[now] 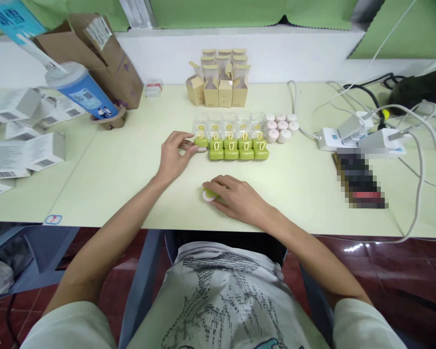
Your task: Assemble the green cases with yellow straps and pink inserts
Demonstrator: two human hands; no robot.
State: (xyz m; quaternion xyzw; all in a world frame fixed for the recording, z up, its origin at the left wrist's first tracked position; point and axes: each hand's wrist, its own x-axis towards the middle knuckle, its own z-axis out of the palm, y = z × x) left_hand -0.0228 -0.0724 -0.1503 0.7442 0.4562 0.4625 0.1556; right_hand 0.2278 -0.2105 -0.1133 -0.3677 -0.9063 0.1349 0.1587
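My left hand (174, 154) reaches to the left end of a row of small green cases (239, 154) and pinches the leftmost green case (201, 142) with its fingertips. My right hand (236, 196) lies near the table's front edge, fingers curled over a small green and pink round piece (208, 195). Behind the green cases stands a row of clear plastic lids (229, 123). A cluster of pink round pieces (281, 127) sits to their right.
Small tan cartons (221, 80) stand at the back centre. A brown cardboard box (105, 58) and a blue tube (80, 89) are back left, white boxes (25, 145) on the left. A power strip (349, 138) with cables and a blurred dark object (361, 179) lie right.
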